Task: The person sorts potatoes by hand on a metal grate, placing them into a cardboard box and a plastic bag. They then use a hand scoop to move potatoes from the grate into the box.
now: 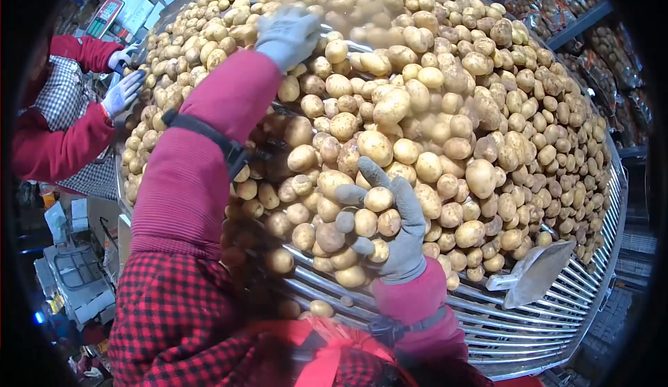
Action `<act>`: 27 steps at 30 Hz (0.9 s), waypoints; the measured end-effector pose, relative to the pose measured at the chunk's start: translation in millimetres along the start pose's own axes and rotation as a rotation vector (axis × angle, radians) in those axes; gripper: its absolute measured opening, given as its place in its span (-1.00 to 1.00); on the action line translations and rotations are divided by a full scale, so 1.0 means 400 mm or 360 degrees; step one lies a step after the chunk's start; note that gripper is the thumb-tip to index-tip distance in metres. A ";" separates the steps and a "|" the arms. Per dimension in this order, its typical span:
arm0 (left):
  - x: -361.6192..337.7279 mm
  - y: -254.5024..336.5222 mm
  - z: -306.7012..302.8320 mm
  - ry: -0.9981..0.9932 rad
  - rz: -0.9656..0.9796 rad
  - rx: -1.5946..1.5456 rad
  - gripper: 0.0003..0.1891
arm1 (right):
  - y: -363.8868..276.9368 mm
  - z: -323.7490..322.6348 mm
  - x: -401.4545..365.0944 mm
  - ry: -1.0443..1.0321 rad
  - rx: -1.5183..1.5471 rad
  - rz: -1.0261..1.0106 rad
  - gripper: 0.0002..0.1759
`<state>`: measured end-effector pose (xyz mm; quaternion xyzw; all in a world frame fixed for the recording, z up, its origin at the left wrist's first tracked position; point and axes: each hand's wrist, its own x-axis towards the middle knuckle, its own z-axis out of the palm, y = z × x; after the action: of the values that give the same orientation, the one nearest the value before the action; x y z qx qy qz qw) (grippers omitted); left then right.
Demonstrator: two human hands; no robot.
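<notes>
A broad heap of potatoes [480, 175] in mixed sizes covers the slatted metal table. My right hand [400, 237], in a grey glove, is turned palm up near the front of the heap. Its fingers curl around several small potatoes [378, 199]. Farther out, my left hand [287, 36], also gloved, reaches over the far left part of the heap. Its back faces me; the fingers point away, hidden and slightly blurred among the potatoes.
A metal scoop [539, 276] lies on the slats [515, 345] at the right. Another person's gloved hands [122, 93] are at the heap's left edge. Bagged goods [557, 1] stand behind a metal frame at the upper right. White boxes [136, 10] are at the upper left.
</notes>
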<state>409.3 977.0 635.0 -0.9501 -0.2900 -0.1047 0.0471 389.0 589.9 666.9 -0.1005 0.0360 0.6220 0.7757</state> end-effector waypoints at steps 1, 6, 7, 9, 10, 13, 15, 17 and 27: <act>-0.014 -0.028 -0.021 0.0002 0.0007 0.0015 -0.65 | 0.003 0.003 0.004 -0.0012 0.0011 -0.0003 -0.40; -0.077 -0.127 -0.034 0.0183 -0.0114 0.0053 -0.63 | 0.003 0.011 -0.004 0.0175 -0.0461 -0.0100 -0.45; -0.057 -0.124 -0.051 0.0049 -0.0289 -0.0009 -0.62 | -0.001 -0.007 -0.005 -0.0026 -0.0382 -0.0087 -0.44; 0.000 -0.077 -0.097 -0.0138 -0.0326 0.0143 -0.61 | 0.004 0.001 -0.006 -0.0030 -0.0388 -0.0093 -0.44; 0.022 -0.036 -0.110 -0.0327 -0.0370 0.0285 -0.60 | 0.003 0.008 -0.004 -0.0028 -0.0403 -0.0093 -0.44; -0.083 0.096 0.012 0.0016 0.0394 -0.0464 -0.55 | 0.012 0.024 0.007 0.0069 -0.0351 -0.0090 -0.44; -0.152 0.118 0.050 0.0246 0.0527 -0.0721 -0.54 | 0.013 0.026 0.003 0.0155 -0.0405 -0.0083 -0.45; -0.196 0.110 -0.015 0.0013 0.0418 -0.0591 -0.53 | 0.006 0.013 -0.001 0.0054 -0.0481 -0.0104 -0.45; -0.408 -0.111 -0.047 0.0161 0.0341 -0.0270 -0.68 | -0.002 0.019 -0.005 0.0078 -0.0496 -0.0085 -0.45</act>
<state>249.2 922.6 617.7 -0.9697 -0.1742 -0.1711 -0.0081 388.7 589.4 674.7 -0.2355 -0.0448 0.5966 0.7659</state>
